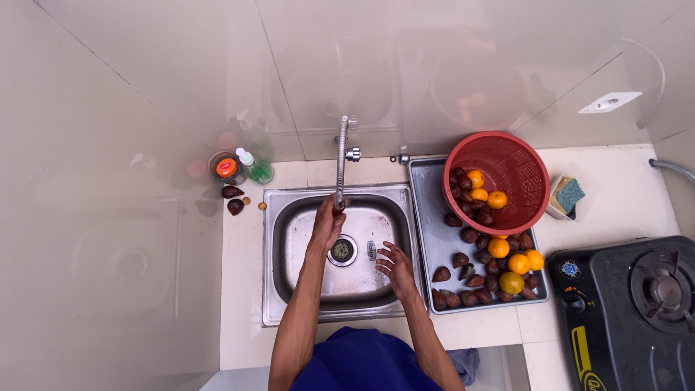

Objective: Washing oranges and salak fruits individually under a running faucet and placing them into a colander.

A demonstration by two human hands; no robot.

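My left hand (328, 221) reaches up to the spout end of the metal tap (342, 156) over the steel sink (286, 250), fingers closed around the tip. My right hand (394, 266) hovers open over the right side of the basin, fingers spread, holding nothing. The drain (342, 250) lies between both hands. Whether water is running cannot be seen.
On the steel drainboard (428, 239), a tipped red basket (507, 177) spills oranges (515, 262) and brown scaly fruits (463, 279). A soap bottle (255, 168), a jar (226, 168) and two brown fruits (233, 199) stand left of the sink. A sponge tray (566, 195) and black gas stove (637, 311) are right.
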